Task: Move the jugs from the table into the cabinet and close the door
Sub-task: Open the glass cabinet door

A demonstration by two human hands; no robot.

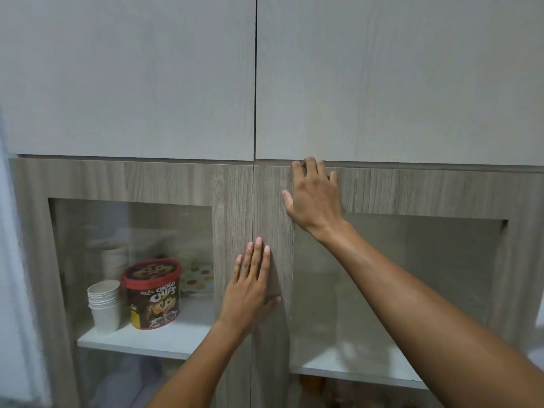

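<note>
No jug and no table are in view. In front of me is a wood-grain cabinet with two glass-paned doors. My left hand point(250, 290) lies flat, fingers together, on the inner frame of the right cabinet door point(412, 189), just right of the centre seam. My right hand point(315, 198) rests on the same door's top left corner, fingertips hooked over its top edge and thumb spread on the face. The door sits about flush with the left cabinet door point(147, 181). The right glass pane point(397, 290) is hazy; I cannot make out what stands behind it.
Behind the left pane a white shelf point(147, 338) carries a stack of paper cups point(104, 304), a red-lidded Choco Chips tub point(153, 295) and a spotted plate point(198, 279). Two pale upper cabinet doors point(132, 78) hang shut directly above.
</note>
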